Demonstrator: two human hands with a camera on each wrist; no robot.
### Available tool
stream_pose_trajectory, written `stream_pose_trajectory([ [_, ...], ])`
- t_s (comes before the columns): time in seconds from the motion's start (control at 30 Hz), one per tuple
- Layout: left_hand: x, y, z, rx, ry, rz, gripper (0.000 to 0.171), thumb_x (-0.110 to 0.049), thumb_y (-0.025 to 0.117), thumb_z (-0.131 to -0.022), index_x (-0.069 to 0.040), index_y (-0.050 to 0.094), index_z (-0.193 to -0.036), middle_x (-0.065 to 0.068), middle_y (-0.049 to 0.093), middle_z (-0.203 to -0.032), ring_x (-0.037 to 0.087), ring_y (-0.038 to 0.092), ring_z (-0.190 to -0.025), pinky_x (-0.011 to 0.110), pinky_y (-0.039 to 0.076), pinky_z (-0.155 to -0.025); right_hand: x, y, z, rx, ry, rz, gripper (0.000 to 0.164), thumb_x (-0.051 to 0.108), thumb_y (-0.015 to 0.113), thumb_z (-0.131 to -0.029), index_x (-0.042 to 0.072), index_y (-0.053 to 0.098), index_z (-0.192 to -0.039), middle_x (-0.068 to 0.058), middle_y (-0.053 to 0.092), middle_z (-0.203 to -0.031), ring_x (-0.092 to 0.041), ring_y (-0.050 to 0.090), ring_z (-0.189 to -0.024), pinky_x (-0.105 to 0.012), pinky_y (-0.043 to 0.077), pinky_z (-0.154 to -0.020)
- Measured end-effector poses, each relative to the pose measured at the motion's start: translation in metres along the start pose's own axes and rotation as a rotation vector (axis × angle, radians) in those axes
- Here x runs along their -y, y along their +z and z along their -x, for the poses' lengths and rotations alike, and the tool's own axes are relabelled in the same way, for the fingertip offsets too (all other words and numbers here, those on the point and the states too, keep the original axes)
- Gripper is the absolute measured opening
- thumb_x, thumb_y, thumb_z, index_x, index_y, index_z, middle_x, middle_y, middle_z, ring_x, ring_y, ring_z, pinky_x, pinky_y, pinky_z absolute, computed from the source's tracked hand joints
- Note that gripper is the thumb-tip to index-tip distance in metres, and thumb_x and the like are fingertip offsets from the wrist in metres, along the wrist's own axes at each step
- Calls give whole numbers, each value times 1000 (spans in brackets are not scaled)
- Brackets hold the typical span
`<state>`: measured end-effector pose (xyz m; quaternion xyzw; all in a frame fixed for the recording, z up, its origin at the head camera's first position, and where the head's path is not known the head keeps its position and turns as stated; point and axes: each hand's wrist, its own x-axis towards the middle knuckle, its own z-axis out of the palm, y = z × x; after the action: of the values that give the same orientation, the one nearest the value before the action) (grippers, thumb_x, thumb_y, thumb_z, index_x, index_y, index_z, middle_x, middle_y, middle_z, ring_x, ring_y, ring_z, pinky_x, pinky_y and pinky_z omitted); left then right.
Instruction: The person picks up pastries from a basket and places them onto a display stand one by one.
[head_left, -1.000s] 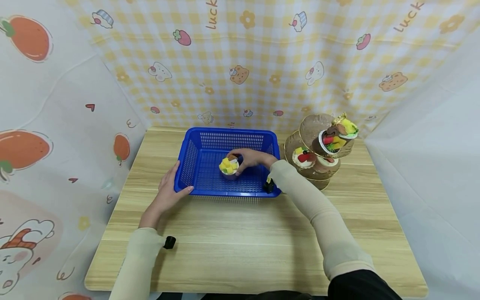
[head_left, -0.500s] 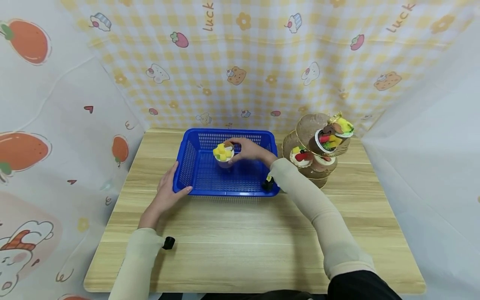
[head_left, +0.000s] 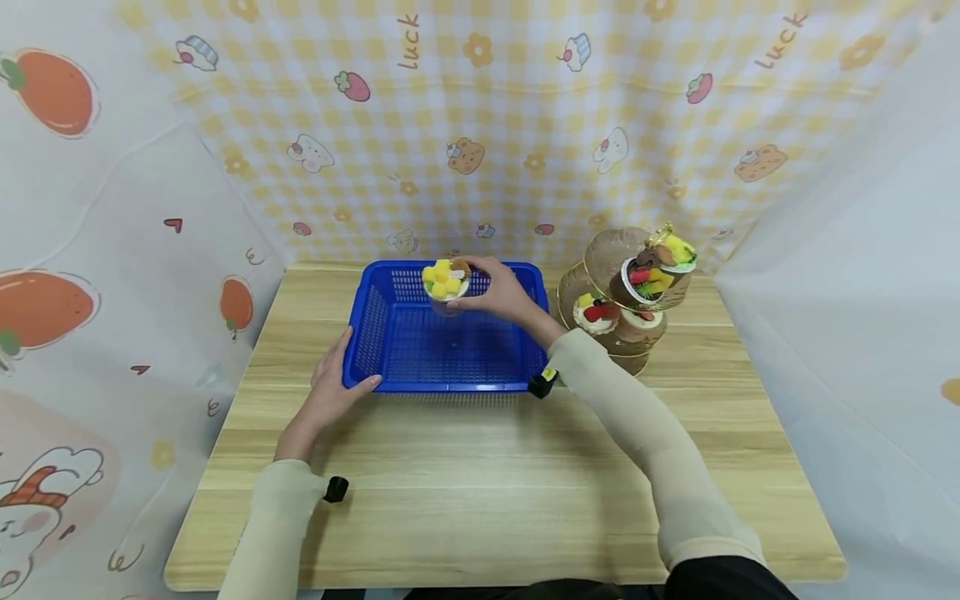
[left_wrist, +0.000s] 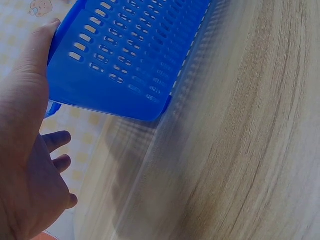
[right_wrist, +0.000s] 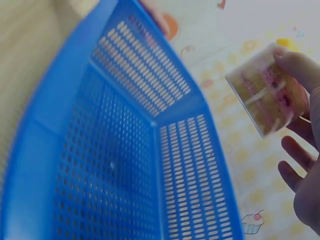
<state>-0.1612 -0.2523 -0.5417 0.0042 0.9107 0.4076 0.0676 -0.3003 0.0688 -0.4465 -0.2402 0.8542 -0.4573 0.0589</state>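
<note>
My right hand (head_left: pixel 501 292) grips a clear dessert cup (head_left: pixel 446 283) with yellow fruit cubes on top, between thumb and fingers. The cup is held up over the back part of a blue plastic basket (head_left: pixel 450 388). Its layered side shows pink and tan in the right wrist view, where the cup (right_wrist: pixel 267 90) is tilted by the camera angle. My left hand (head_left: pixel 327 390) lies at the basket's front left corner. In the left wrist view the thumb of that hand (left_wrist: pixel 30 150) touches the basket rim, while the other fingers hang loosely apart from the wall.
Right of the basket stands a gold-rimmed tiered stand (head_left: pixel 611 250). Several dessert cups sit on its tiers, including a dark cup (head_left: pixel 637 282) on top and a cream-topped one (head_left: pixel 595 313) lower down. The wooden table (head_left: pixel 465 492) meets a printed curtain (head_left: pixel 525 108) behind.
My right hand has lifted the dessert cup from inside the basket, up and toward the back rim. My left hand has stayed at the basket corner.
</note>
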Motion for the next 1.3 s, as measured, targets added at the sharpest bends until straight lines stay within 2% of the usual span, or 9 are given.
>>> stream_pose_trajectory([
  [0.27, 0, 2, -1, -12, 14, -20, 105, -54, 67, -88, -35, -8, -159, 20, 4, -167, 52, -1, -150, 74, -2, -115, 10, -10, 44, -160, -55, 11, 73, 40, 88, -72, 26, 58, -137, 1, 61, -135, -19, 52, -122, -47, 45, -105],
  [0.47, 0, 3, 0, -33, 13, -30, 105, -54, 67, -88, -32, -7, -159, 24, 7, -165, 53, 0, -150, 74, -2, -115, 9, -16, 85, -255, -64, 22, 74, 33, 89, -72, 19, 58, -137, -5, 63, -126, -20, 54, -110, -40, 48, -96],
  [0.57, 0, 4, 0, -34, 13, -25, 105, -54, 67, -88, -31, -8, -159, 25, 6, -165, 54, 0, -149, 74, -2, -115, 6, -19, 108, -289, -36, 26, 73, 29, 89, -72, 17, 58, -137, -8, 63, -123, -20, 55, -108, -38, 48, -93],
  [0.8, 0, 3, -1, -31, 13, -24, 104, -55, 65, -89, -35, -9, -159, 24, 5, -166, 54, -1, -149, 74, -2, -114, -10, -24, 165, -376, 46, -27, 70, 19, 89, -71, 15, 60, -135, -9, 62, -128, -19, 54, -114, -52, 46, -101],
  [0.9, 1, 2, -1, -27, 14, -23, 104, -55, 65, -89, -33, -10, -159, 24, 4, -166, 54, -1, -149, 75, -2, -114, -17, -25, 188, -427, 89, -43, 71, 15, 90, -69, 13, 61, -134, -11, 63, -128, -12, 52, -114, -46, 45, -103],
  [1.13, 4, 3, -3, -32, 25, -13, 104, -53, 66, -89, -34, -10, -159, 25, 5, -165, 54, 0, -149, 74, -2, -114, -41, -25, 231, -520, 210, -8, 71, 16, 90, -70, 13, 61, -134, -8, 64, -125, 4, 48, -105, -26, 41, -95],
  [1.23, 5, 4, -4, -33, 29, -11, 105, -53, 66, -89, -34, -10, -159, 26, 5, -165, 54, 0, -149, 74, -2, -114, -53, -26, 241, -535, 255, -19, 69, 17, 90, -71, 13, 61, -133, -6, 64, -128, 4, 49, -106, -26, 42, -95],
  [1.3, 5, 5, -5, -32, 33, -8, 105, -53, 66, -89, -34, -9, -159, 25, 6, -165, 54, 0, -149, 74, -2, -114, -61, -26, 245, -541, 273, -33, 68, 18, 89, -71, 13, 61, -133, -6, 63, -130, 3, 49, -108, -32, 44, -97],
])
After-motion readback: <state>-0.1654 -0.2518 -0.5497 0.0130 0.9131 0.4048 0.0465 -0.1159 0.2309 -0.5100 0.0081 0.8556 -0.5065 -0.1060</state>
